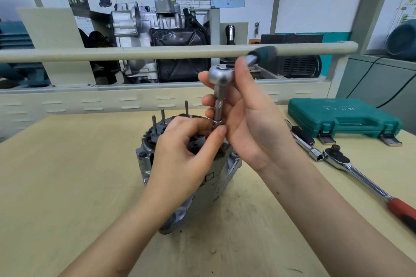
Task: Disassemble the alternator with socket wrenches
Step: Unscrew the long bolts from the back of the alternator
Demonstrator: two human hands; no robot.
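Note:
The grey alternator stands upright on the wooden table, with three thin studs rising from its top. A small ratchet wrench with a green handle stands vertically over the alternator's top right; its extension and socket point down. My right hand grips the extension shaft just under the ratchet head. My left hand rests over the alternator's top and pinches the lower end of the socket with thumb and fingers. The fastener under the socket is hidden.
A larger chrome ratchet with a red handle lies on the table at right, next to a chrome extension bar. A shut green tool case sits at the back right. A rail and display engine stand behind.

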